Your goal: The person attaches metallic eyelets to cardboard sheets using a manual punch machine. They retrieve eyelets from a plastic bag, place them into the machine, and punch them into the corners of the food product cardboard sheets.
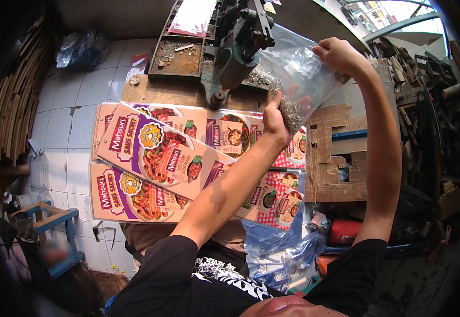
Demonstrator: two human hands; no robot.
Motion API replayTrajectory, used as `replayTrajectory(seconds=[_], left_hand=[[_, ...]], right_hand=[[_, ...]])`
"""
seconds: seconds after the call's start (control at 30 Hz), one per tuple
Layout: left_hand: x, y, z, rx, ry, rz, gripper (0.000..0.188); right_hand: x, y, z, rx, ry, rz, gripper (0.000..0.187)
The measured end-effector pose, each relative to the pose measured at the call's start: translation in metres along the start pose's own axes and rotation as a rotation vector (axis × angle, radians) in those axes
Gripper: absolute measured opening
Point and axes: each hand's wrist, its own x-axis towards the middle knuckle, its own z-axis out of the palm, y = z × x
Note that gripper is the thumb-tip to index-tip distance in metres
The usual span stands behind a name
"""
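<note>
A clear plastic bag hangs tilted beside the press, with a heap of small shiny metal pieces in its lower corner. My left hand cups this lower part, and its fingers show partly through the plastic. Up at the bag's far right edge, my right hand is closed on the plastic in a pinch. Some loose metal bits lie by the press; I cannot tell if they are in the bag. My left forearm crosses above printed food-picture boards, which lie overlapped in piles.
A dark green hand press stands at the far middle, beside a rusty parts tray. To the right lies a worn, notched wooden board. Wood strips lean at the left, near a blue-framed stool. Scrap wood crowds the far right.
</note>
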Motion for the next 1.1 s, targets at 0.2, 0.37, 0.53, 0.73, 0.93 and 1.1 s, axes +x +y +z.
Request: replayTrajectory(seconds=[0.2,0.37,0.53,0.73,0.93,1.1], left_hand=[[0.007,0.003,-0.012,-0.016,-0.038,0.014,0.038],[0.008,0.002,-0.018,-0.090,-0.089,-0.027,0.036],[0.006,-0.001,-0.020,-0.090,-0.086,-0.036,0.039],[0.000,-0.002,-0.015,0.028,-0.078,0.028,0.034],[0.002,-0.003,-0.020,0.026,-0.023,0.037,0.034],[-0.001,0.000,-0.023,0.069,0.042,0.049,0.040]], right_hand=[[-0.010,-0.004,0.001,0.107,-0.071,0.095,0.039],[-0.016,0.016,0.017,0.171,-0.046,0.096,0.037],[-0.020,0.027,0.023,0.247,-0.003,0.095,0.037],[-0.024,0.027,0.022,0.237,0.028,-0.019,0.036],[-0.025,0.033,0.027,0.245,-0.009,-0.006,0.035],[-0.028,0.050,0.042,0.439,-0.058,-0.094,0.029]])
